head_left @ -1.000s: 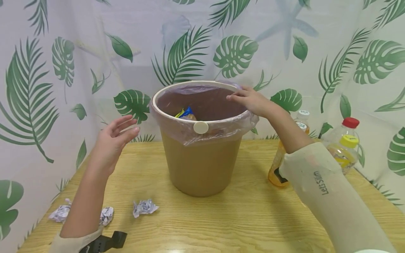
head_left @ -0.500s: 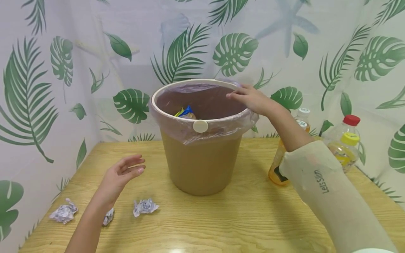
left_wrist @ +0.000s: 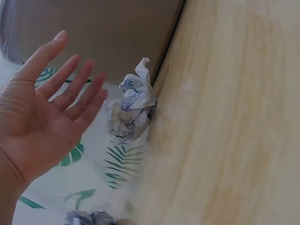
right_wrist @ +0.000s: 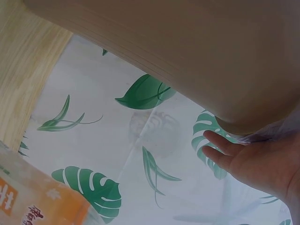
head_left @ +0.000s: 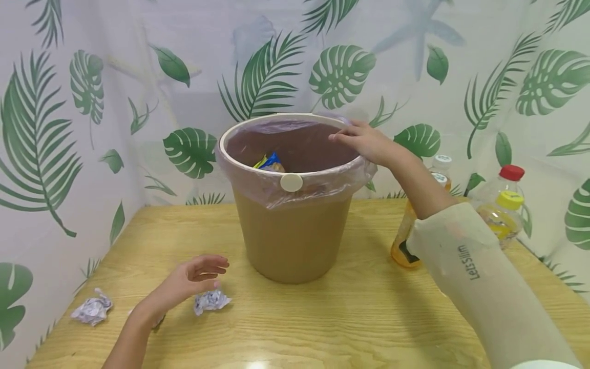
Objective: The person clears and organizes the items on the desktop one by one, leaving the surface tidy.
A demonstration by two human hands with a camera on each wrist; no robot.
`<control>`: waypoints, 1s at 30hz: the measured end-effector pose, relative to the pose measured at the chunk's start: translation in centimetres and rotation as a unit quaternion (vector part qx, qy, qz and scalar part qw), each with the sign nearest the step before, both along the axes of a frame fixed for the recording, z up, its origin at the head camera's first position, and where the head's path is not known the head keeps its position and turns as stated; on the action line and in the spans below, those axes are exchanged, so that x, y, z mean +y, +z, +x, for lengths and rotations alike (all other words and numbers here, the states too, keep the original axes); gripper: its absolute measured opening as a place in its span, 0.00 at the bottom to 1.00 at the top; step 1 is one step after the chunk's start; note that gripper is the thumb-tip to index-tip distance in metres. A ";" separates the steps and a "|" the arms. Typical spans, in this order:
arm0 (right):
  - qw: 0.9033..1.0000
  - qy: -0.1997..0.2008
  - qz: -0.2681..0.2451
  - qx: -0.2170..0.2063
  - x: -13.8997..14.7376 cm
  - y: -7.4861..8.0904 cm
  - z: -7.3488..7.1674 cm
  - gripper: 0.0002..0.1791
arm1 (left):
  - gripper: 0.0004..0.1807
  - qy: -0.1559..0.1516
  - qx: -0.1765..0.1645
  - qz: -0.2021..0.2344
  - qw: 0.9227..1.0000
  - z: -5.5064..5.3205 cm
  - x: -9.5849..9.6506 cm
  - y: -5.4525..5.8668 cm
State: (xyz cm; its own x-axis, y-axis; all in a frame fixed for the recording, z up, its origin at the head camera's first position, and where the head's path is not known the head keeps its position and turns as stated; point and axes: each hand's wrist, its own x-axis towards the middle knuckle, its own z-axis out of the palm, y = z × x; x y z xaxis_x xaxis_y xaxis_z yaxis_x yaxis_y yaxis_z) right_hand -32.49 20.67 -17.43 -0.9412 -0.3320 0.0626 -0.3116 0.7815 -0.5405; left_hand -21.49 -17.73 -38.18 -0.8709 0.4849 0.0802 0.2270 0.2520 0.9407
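Observation:
My left hand (head_left: pixel 184 283) reaches low over the table, fingers spread and slightly bent with nothing between them. Just beyond its thumb lies a crumpled paper ball (head_left: pixel 213 303); in the left wrist view the open palm faces this ball (left_wrist: pixel 131 110). A brown trash can (head_left: pixel 292 241) stands in the middle, lined with a thin purplish plastic bag (head_left: pixel 322 190). My right hand (head_left: pixel 372 146) grips its right rim, thumb on the inner side and fingers outside. Inside the can shows a blue and yellow wrapper (head_left: pixel 269 161).
Another paper ball (head_left: pixel 93 309) lies at the far left, and a third (head_left: pixel 159 323) is mostly hidden by my left forearm. Several plastic bottles stand on the right, among them a yellow-capped bottle (head_left: pixel 504 218). A leaf-print cloth (head_left: pixel 184 102) hangs behind the table (head_left: pixel 322 328).
My left hand has come down from beside the trash can toward the nearest paper ball, moving slightly right. The right hand stays on the rim.

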 end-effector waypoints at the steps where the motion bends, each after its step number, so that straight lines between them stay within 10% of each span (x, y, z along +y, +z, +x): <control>1: 1.000 0.000 -0.002 -0.001 0.0 0.0 0.0 0.32 | 0.23 -0.011 -0.003 -0.004 1.000 -0.1 -0.2 -0.4; 13: 1.000 0.008 0.012 0.001 -0.1 0.1 0.0 0.32 | 0.27 -0.067 -0.011 -0.046 0.997 -0.9 -2.2 -3.2; 30: 1.000 0.000 0.008 -0.007 -0.1 0.2 0.0 0.32 | 0.29 -0.076 0.000 -0.096 0.992 -0.9 -3.0 -3.9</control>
